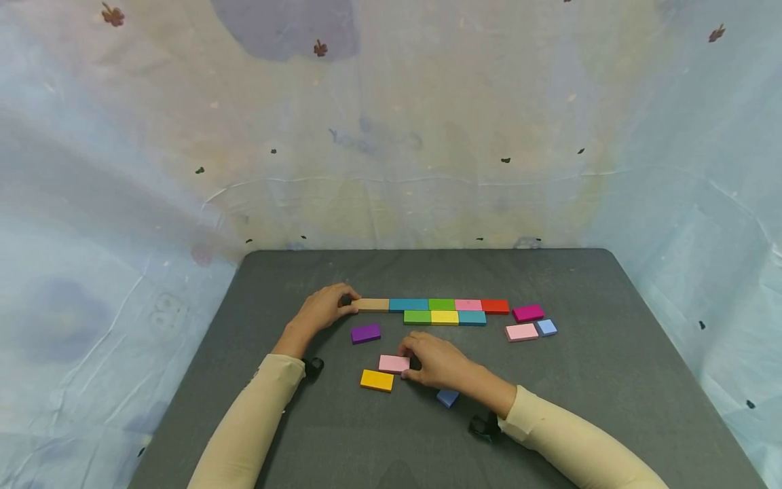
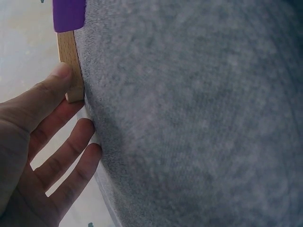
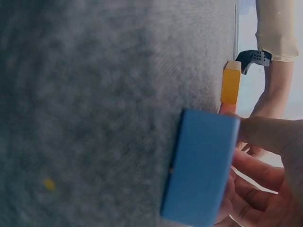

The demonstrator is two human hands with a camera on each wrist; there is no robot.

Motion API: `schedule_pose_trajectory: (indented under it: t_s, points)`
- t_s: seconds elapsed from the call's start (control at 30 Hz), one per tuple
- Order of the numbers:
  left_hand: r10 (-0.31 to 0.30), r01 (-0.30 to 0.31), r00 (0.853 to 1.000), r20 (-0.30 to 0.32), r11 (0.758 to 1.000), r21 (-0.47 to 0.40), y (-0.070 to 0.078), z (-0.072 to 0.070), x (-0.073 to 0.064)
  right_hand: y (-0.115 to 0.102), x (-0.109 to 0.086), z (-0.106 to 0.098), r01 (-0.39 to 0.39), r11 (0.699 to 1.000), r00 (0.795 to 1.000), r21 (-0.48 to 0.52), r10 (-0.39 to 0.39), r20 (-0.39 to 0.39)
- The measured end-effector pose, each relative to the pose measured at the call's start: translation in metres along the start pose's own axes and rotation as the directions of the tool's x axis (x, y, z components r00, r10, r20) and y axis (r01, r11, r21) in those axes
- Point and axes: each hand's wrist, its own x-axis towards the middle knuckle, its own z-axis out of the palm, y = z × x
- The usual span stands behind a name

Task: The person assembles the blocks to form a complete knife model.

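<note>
Thumb and forefinger of my left hand (image 1: 324,309) pinch the free end of the tan wooden block (image 1: 373,305), which lies at the left end of a row of coloured blocks; the left wrist view shows the same grip on the wooden block (image 2: 73,85). Lower on the table, my right hand (image 1: 436,360) holds the right end of a pink block (image 1: 393,364) between thumb and fingers. Just below that lies a yellow-orange block (image 1: 377,380). A blue block (image 1: 448,397) is partly hidden under the right hand; in the right wrist view this blue block (image 3: 201,168) covers some fingers.
A shorter second row, including a yellow block (image 1: 444,318), touches the front of the long row. A purple block (image 1: 366,333) lies between the hands. To the right are a magenta block (image 1: 528,313), a pale pink block (image 1: 521,332) and a light blue block (image 1: 546,327).
</note>
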Motion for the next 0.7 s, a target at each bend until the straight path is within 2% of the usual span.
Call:
schedule_pose_trajectory:
  t_s: [0.43, 0.7]
  points:
    - [0.010, -0.011, 1.000, -0.008, 1.000, -0.005, -0.002, 0.000, 0.000, 0.003, -0.003, -0.003, 0.001, 1.000, 0.999, -0.010, -0.001, -0.039]
    - [0.013, -0.013, 1.000, -0.001, 1.000, -0.001, -0.002, -0.001, 0.000, 0.011, -0.006, -0.013, -0.034, 0.999, 0.997, -0.001, 0.033, -0.070]
